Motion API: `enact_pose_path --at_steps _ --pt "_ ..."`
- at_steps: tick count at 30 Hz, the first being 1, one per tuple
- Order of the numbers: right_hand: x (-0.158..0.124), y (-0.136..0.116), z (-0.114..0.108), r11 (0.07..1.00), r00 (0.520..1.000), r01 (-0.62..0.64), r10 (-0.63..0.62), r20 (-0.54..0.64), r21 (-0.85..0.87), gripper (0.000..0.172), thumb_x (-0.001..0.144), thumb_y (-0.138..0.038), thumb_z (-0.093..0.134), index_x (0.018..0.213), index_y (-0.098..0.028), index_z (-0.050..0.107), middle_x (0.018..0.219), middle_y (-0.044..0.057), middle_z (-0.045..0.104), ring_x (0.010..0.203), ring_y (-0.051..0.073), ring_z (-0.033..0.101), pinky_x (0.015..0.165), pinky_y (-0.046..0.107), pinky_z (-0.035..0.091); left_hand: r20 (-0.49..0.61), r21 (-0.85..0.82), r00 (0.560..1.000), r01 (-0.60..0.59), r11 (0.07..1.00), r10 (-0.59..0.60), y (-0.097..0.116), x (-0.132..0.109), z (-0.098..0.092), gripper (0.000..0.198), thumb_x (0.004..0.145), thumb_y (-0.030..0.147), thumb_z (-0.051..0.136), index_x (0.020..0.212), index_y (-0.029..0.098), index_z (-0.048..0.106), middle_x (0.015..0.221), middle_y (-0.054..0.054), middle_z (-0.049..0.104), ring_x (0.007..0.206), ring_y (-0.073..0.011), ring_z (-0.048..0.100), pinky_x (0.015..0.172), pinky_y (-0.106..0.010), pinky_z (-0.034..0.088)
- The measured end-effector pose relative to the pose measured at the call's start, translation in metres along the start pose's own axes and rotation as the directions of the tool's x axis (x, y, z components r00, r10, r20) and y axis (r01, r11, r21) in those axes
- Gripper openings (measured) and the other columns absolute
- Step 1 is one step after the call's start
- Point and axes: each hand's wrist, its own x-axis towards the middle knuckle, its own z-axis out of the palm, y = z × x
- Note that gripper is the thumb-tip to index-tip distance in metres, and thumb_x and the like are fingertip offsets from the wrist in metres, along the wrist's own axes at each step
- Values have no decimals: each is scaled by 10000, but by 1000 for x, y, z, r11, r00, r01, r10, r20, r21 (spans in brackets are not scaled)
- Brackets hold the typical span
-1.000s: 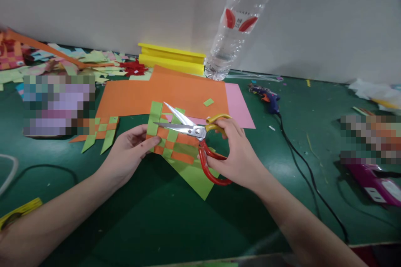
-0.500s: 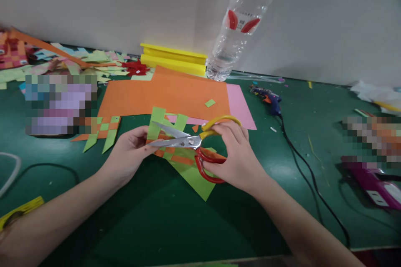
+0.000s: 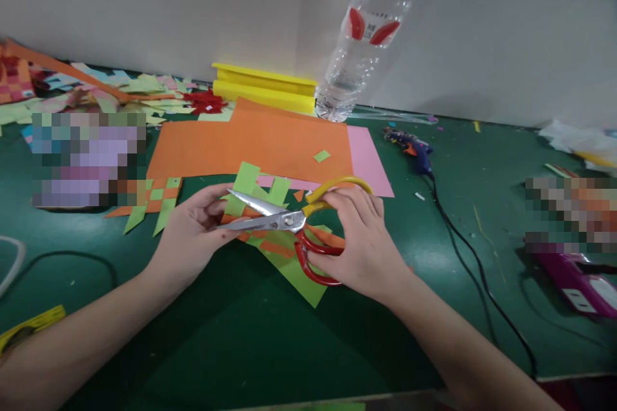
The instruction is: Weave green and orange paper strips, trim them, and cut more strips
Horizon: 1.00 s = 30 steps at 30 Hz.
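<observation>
My left hand (image 3: 193, 237) pinches the left edge of a woven piece of green and orange paper strips (image 3: 282, 250), held just above the green table (image 3: 270, 340). My right hand (image 3: 359, 241) grips scissors (image 3: 294, 221) with one yellow and one red handle. The steel blades are parted and point left across the weave, their tips close to my left fingers. Loose green strip ends (image 3: 248, 180) stick up behind the blades.
An orange sheet (image 3: 255, 141) lies on a pink sheet (image 3: 369, 157) behind the weave. A second small weave (image 3: 154, 199) lies at left. Yellow folded paper (image 3: 263, 87) and a clear bottle (image 3: 366, 32) stand by the wall. A glue gun (image 3: 414, 148) with a black cord lies at right.
The scissors have swung down and left across the weave, blades narrowing. My left hand turned the weave slightly, and a small orange snippet now lies beside the strips.
</observation>
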Motion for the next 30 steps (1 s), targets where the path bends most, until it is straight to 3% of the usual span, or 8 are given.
enact_pose_path --at_steps 4,14,30 --pt "-2 -2 1 1000 1000 -8 7 11 2 496 757 -389 628 1174 -161 486 1110 133 594 1091 309 543 916 449 396 18 -24 999 -47 999 47 4 -4 2 544 606 177 812 1108 194 603 860 -22 756 860 -242 736 702 -300 613" --pt "-2 -2 0 1000 999 30 -30 -39 3 491 757 -375 632 1171 -156 483 1104 136 595 1077 305 545 902 443 404 80 -24 985 -149 989 150 4 -8 1 539 668 106 794 1153 212 584 726 32 745 641 -137 709 562 -172 566" --pt "-2 -1 0 997 1000 23 -24 15 69 512 751 -360 645 1186 -128 504 1169 160 599 1148 309 540 954 450 411 55 -81 985 -158 984 162 2 -5 1 562 629 80 810 1128 220 591 670 59 727 613 -115 705 557 -140 569"
